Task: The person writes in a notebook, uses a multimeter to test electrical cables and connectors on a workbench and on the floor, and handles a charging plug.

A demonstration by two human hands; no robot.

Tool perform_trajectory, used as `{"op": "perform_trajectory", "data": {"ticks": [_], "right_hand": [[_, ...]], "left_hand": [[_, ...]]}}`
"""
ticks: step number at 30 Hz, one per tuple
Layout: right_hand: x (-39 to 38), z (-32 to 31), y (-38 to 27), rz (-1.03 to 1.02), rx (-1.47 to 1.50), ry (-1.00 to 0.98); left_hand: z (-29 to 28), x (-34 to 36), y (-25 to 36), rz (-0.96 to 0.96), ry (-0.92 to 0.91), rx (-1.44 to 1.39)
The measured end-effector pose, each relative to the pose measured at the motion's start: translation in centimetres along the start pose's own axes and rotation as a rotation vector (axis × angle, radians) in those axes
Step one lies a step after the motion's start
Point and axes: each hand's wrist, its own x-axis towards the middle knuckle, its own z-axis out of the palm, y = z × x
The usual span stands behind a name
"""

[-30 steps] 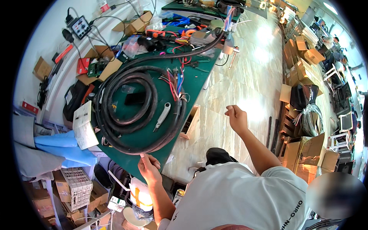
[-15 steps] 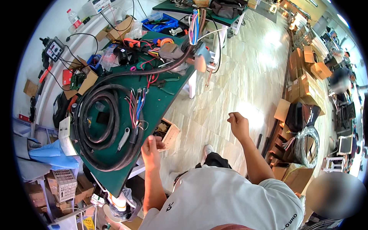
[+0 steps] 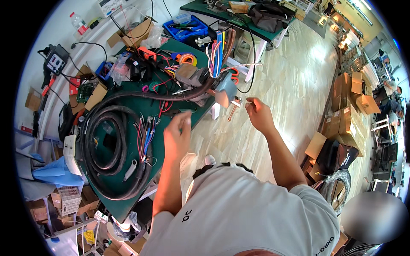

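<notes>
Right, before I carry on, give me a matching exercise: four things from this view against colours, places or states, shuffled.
1. thick cable
2. slim tool lying beside the cable
3. tray
4. right hand

A. blue, in the picture's upper part
B. raised, no item visible in it
C. black, wound in loops on the green table
D. pale grey

Pairs: 1-C, 2-D, 3-A, 4-B

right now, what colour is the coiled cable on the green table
Black; the cable shows best in the head view.

Left fingers (image 3: 181,121) and right fingers (image 3: 253,106) have come nearer the vise (image 3: 226,88).
</notes>
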Motion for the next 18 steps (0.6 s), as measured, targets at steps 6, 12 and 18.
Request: {"op": "perform_trajectory", "data": {"ticks": [6,12,18], "right_hand": [[8.3,-0.9,-1.8,-0.064,0.415,-0.124],[15.6,-0.5,-2.1,-0.155,0.589,-0.297],[21.5,1.3,2.6,0.168,0.877,-0.535]], "left_hand": [[8.6,12.5,-0.2,0.182,0.151,0.02],[10.7,13.8,-0.6,-0.184,0.235,-0.134],[13.2,11.0,0.3,-0.287,0.581,-0.165]]}}
